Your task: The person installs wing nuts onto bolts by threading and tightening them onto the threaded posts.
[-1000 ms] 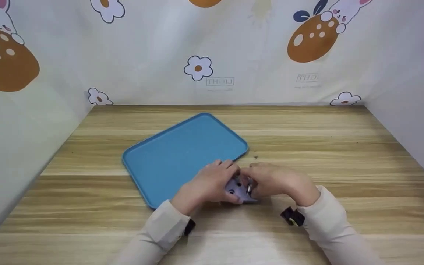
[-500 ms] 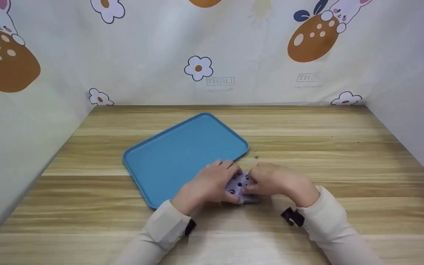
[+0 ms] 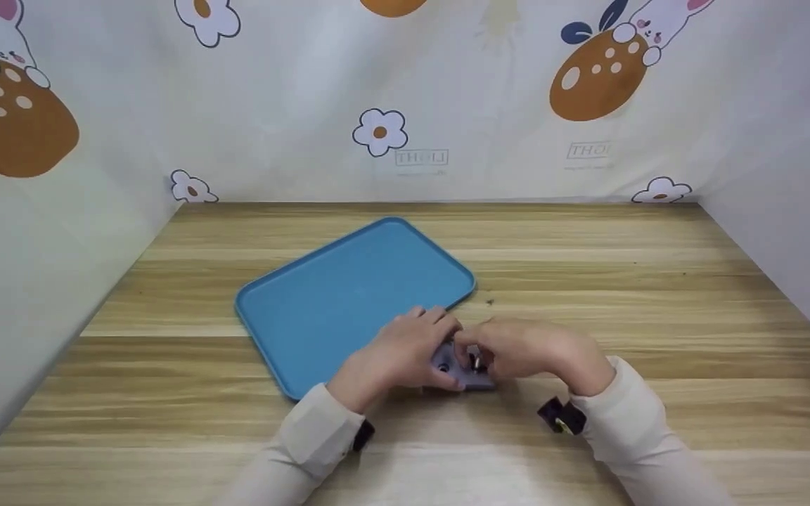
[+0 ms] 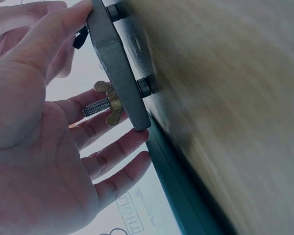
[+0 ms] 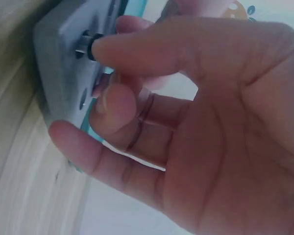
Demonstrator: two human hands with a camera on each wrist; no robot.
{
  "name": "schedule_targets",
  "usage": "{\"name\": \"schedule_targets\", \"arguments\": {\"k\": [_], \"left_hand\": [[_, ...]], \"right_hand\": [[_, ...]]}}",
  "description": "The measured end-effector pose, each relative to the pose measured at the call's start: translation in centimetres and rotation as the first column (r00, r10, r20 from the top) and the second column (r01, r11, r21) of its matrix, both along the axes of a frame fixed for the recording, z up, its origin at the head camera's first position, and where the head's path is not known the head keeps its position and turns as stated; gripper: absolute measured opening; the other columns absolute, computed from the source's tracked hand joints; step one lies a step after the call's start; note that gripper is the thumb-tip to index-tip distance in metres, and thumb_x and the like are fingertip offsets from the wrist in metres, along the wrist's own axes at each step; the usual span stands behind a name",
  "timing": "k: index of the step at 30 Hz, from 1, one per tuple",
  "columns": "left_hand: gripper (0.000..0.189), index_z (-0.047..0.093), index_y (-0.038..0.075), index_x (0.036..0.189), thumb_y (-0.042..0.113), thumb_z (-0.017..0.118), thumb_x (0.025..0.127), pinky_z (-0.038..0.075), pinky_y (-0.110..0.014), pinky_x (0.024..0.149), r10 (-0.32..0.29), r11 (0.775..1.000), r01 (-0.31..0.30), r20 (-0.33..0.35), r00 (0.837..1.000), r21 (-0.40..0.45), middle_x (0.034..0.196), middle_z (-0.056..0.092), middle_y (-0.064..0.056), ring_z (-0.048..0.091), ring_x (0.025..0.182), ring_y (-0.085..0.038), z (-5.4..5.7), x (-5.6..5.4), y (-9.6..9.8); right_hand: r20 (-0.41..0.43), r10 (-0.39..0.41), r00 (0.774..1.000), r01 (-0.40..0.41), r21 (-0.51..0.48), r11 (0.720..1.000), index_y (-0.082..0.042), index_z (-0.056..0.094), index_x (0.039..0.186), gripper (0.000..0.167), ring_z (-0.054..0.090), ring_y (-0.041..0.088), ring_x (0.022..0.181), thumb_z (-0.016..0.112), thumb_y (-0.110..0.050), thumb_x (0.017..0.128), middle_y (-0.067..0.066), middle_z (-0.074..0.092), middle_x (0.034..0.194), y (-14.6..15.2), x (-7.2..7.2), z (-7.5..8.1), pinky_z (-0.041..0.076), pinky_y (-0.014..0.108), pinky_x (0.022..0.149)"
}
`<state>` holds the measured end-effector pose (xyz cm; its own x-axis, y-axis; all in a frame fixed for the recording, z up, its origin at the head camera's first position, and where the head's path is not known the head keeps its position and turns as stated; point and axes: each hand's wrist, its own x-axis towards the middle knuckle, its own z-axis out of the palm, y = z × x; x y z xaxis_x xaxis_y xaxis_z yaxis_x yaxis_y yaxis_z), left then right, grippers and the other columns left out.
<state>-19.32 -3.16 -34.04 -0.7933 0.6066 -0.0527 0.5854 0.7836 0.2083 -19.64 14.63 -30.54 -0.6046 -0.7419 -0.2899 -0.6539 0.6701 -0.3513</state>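
Note:
A grey metal plate point(image 3: 474, 379) with round holes lies just right of the blue tray's near corner in the head view. My left hand point(image 3: 399, 353) grips it from the left, thumb on the near edge and fingers at the far side. Through the plate runs a threaded bolt point(image 4: 95, 107) carrying a brass wing nut point(image 4: 114, 104). Black bolt heads point(image 4: 144, 87) stick out underneath, close to the table. At the plate's right side, my right hand point(image 3: 521, 346) pinches a small dark nut point(image 5: 94, 46) on a silver bolt point(image 5: 82, 45); the fingers partly hide it.
A blue tray point(image 3: 356, 288) lies angled behind and left of the hands. Wood-grain table point(image 3: 658, 316) surrounds them, backed by a patterned cloth wall point(image 3: 292, 105). A small dark speck point(image 3: 489, 301) is behind the right hand.
Half a second ago the right fingers were curled over the plate's right side; now the forefinger reaches forward and the silver bolt shows again. The left hand and plate stay put.

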Motion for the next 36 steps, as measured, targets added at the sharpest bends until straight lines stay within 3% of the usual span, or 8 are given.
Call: {"name": "schedule_targets", "arguments": {"k": [4, 9, 12, 16, 20, 24, 29, 36], "left_hand": [[0.063, 0.051, 0.016, 0.120, 0.052, 0.072, 0.074, 0.044, -0.038, 0.087, 0.000, 1.000, 0.000, 0.001, 1.000, -0.007, 0.123, 0.053, -0.002, 0.048, 0.104, -0.022, 0.0, 0.0, 0.0], [0.063, 0.051, 0.015, 0.121, 0.051, 0.072, 0.074, 0.044, -0.037, 0.085, 0.001, 1.000, -0.001, 0.002, 1.000, 0.001, 0.123, 0.053, -0.002, 0.048, 0.102, -0.021, -0.1, -0.1, 0.0], [0.064, 0.051, 0.016, 0.123, 0.051, 0.072, 0.074, 0.044, -0.036, 0.085, 0.007, 1.000, -0.007, 0.014, 1.000, 0.005, 0.123, 0.053, -0.002, 0.048, 0.101, -0.020, 0.0, -0.1, 0.1], [0.064, 0.051, 0.017, 0.123, 0.051, 0.072, 0.074, 0.044, -0.036, 0.086, 0.008, 1.000, -0.008, 0.018, 1.000, 0.002, 0.123, 0.053, -0.001, 0.048, 0.102, -0.020, 0.0, -0.1, 0.1], [0.063, 0.052, 0.015, 0.121, 0.051, 0.072, 0.073, 0.044, -0.037, 0.085, -0.005, 1.000, 0.005, -0.003, 1.000, 0.013, 0.120, 0.053, -0.002, 0.048, 0.101, -0.021, 0.0, 0.0, 0.0], [0.062, 0.052, 0.015, 0.119, 0.052, 0.072, 0.073, 0.044, -0.037, 0.083, -0.014, 1.000, 0.015, -0.026, 1.000, 0.024, 0.118, 0.054, -0.003, 0.049, 0.098, -0.022, -0.1, 0.0, -0.1], [0.061, 0.052, 0.015, 0.117, 0.051, 0.073, 0.073, 0.044, -0.039, 0.085, -0.010, 0.999, 0.010, -0.020, 1.000, 0.033, 0.118, 0.053, -0.002, 0.048, 0.100, -0.023, -0.2, 0.0, -0.1], [0.060, 0.052, 0.015, 0.115, 0.052, 0.072, 0.072, 0.045, -0.040, 0.084, -0.009, 1.000, 0.010, -0.028, 1.000, 0.019, 0.118, 0.053, -0.003, 0.049, 0.102, -0.024, -0.1, 0.0, -0.1]], "right_hand": [[-0.046, -0.045, 0.998, 0.045, 0.006, 0.999, -0.010, 0.055, 0.093, 0.031, 0.049, 0.014, 0.072, 0.058, 0.010, 0.070, 0.002, 0.057, 0.082, -0.1, 0.0, -0.3, 0.042, 0.027, 0.065], [-0.046, -0.185, 0.982, 0.187, 0.037, 0.982, -0.008, 0.054, 0.091, 0.020, 0.049, 0.015, 0.071, 0.069, -0.011, 0.076, 0.000, 0.054, 0.078, -0.3, 0.0, -0.4, 0.041, 0.029, 0.062], [-0.033, -0.251, 0.968, 0.252, 0.063, 0.966, -0.008, 0.055, 0.082, 0.018, 0.046, 0.014, 0.064, 0.068, -0.021, 0.081, -0.001, 0.050, 0.071, -0.4, 0.0, -0.5, 0.037, 0.027, 0.056], [-0.028, -0.265, 0.964, 0.266, 0.086, 0.960, -0.009, 0.054, 0.070, 0.026, 0.042, 0.012, 0.057, 0.062, -0.027, 0.087, -0.002, 0.046, 0.063, -0.6, 0.0, -0.6, 0.033, 0.024, 0.051], [-0.040, -0.248, 0.968, 0.251, 0.096, 0.963, -0.012, 0.048, 0.062, 0.035, 0.039, 0.011, 0.054, 0.058, -0.030, 0.090, -0.003, 0.042, 0.060, -0.6, 0.0, -0.5, 0.031, 0.024, 0.050], [-0.036, -0.205, 0.978, 0.206, 0.045, 0.977, -0.012, 0.049, 0.069, 0.029, 0.041, 0.011, 0.059, 0.061, -0.030, 0.088, -0.004, 0.043, 0.064, -0.2, 0.0, -0.2, 0.032, 0.024, 0.053], [0.008, -0.072, 0.997, 0.073, -0.036, 0.997, -0.011, 0.050, 0.087, 0.016, 0.046, 0.010, 0.066, 0.064, -0.012, 0.081, -0.002, 0.051, 0.073, 0.4, -0.1, 0.3, 0.038, 0.024, 0.059], [0.056, -0.007, 0.998, 0.008, -0.026, 1.000, -0.012, 0.050, 0.094, 0.033, 0.043, 0.011, 0.063, 0.055, 0.010, 0.070, 0.001, 0.050, 0.073, 0.2, -0.1, 0.3, 0.035, 0.022, 0.056]]}}
